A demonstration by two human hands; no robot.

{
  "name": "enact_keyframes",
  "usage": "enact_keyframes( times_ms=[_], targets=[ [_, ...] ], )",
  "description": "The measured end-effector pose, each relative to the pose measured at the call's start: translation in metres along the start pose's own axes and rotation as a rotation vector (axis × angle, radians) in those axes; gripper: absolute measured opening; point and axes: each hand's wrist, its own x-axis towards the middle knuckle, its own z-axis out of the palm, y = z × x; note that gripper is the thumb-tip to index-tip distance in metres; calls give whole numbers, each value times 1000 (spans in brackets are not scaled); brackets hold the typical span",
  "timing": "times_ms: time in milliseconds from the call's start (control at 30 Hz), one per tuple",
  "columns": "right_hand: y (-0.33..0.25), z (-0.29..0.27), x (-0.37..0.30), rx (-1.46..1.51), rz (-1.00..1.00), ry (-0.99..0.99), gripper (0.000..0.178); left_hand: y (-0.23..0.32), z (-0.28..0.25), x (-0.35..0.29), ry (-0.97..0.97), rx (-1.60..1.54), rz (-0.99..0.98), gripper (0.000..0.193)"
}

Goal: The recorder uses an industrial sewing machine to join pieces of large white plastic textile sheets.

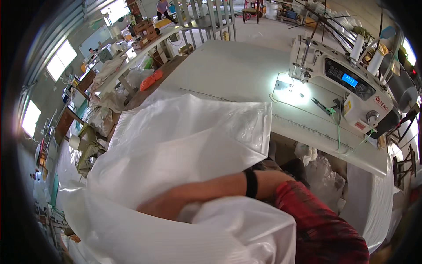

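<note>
A large sheet of white translucent plastic (176,141) spreads over the near left edge of the sewing table and hangs down toward me in folds. My right arm, in a red plaid sleeve with a black band at the wrist, reaches leftward across it. My right hand (162,204) is sunk among the plastic's folds and smeared by motion; its fingers are hidden, so whether it grips the sheet does not show. My left hand is out of sight. To the right of the sheet stands a white sewing machine (347,83) with its lamp lit over the needle area.
On the white tabletop (228,66), dark thread snips (321,105) lie beside the machine with green thread near them. Thread cones (375,62) stand behind the machine. Crumpled clear plastic (325,178) hangs below the table edge. Farther left are a cluttered bench (136,61) and an orange-red bundle (151,80).
</note>
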Motion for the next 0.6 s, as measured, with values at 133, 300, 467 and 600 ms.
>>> enact_keyframes(
  times_ms=[133, 300, 467, 600],
  targets=[
    [-1, -43, -79, 129, -17, 764, 40, 31, -17, 28, 131, 23, 262, 36],
    [20, -46, -187, -514, -130, 1537, 29, 56, -37, 64, 255, 66, 465, 36],
    [133, -9, -208, -1334, 505, 1333, 46, 76, -48, 102, 320, 91, 575, 37],
    [188, 8, -183, -623, 976, 408, 45, 88, -63, 134, 382, 140, 630, 37]
  ],
)
